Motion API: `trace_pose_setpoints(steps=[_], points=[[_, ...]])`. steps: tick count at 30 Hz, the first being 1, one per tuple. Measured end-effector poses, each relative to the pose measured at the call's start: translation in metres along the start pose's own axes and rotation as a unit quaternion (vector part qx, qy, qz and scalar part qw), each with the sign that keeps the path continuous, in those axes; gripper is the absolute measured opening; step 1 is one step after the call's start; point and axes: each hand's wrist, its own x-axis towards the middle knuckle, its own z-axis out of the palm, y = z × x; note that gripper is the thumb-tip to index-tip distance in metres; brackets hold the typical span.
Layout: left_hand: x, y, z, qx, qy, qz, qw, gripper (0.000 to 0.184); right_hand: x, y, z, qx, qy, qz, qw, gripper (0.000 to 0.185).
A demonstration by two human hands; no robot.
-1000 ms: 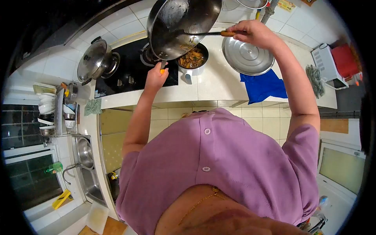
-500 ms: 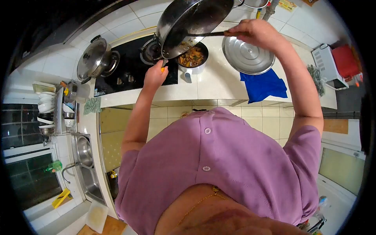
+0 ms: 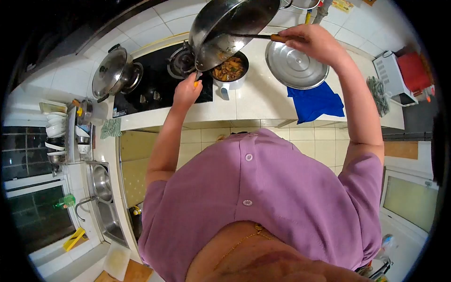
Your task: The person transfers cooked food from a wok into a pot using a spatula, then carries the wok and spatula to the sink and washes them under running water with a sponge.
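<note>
My left hand (image 3: 188,90) is closed round the handle of a large wok (image 3: 206,34), which is tipped on its side over a white-sided pot (image 3: 237,83). Cooked food in orange-brown pieces (image 3: 230,69) fills the pot. In my right hand (image 3: 312,41) is the wooden handle of a spatula (image 3: 256,36); its working end reaches inside the wok, and its exact shape is hard to make out there. Some bits of food cling to the wok's inner wall near the lower rim.
Right of the pot lies a metal lid (image 3: 298,66) above a blue cloth (image 3: 319,104). A lidded steel pot (image 3: 112,73) stands on the left of the black gas stove (image 3: 155,84). Further left is a sink (image 3: 110,218); a white appliance (image 3: 392,75) sits at the right.
My right hand has shifted slightly, and the spatula's blade end is higher inside the wok. The wok has moved a touch to the right, still tipped.
</note>
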Motion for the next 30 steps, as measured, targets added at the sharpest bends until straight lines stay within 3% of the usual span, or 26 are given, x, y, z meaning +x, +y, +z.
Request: trace_pose_setpoints(steps=[6, 11, 16, 21, 24, 27, 30], points=[[0.002, -0.007, 0.004, 0.017, 0.018, -0.007, 1.000, 0.025, -0.007, -0.004, 0.036, -0.106, -0.081, 0.052, 0.990, 0.025], [0.000, -0.015, 0.007, 0.018, 0.039, -0.027, 0.999, 0.024, -0.015, 0.002, 0.044, -0.123, -0.085, 0.055, 0.987, 0.024], [-0.002, -0.014, 0.008, -0.030, 0.072, -0.014, 0.997, 0.023, 0.000, 0.004, 0.033, -0.104, 0.012, 0.025, 0.994, 0.023], [0.000, -0.006, 0.004, -0.010, 0.021, -0.083, 0.996, 0.026, 0.013, -0.004, 0.037, -0.144, 0.027, 0.035, 0.989, 0.025], [-0.002, -0.008, 0.006, -0.018, 0.055, -0.047, 0.997, 0.026, 0.001, -0.014, 0.051, -0.181, -0.008, 0.053, 0.982, 0.025], [-0.002, -0.007, 0.004, -0.002, 0.039, -0.085, 0.996, 0.026, -0.021, -0.023, 0.064, -0.147, -0.075, 0.096, 0.982, 0.024], [-0.003, -0.018, 0.010, 0.012, 0.049, -0.071, 0.996, 0.026, -0.035, -0.022, 0.066, -0.152, -0.071, 0.056, 0.984, 0.024]])
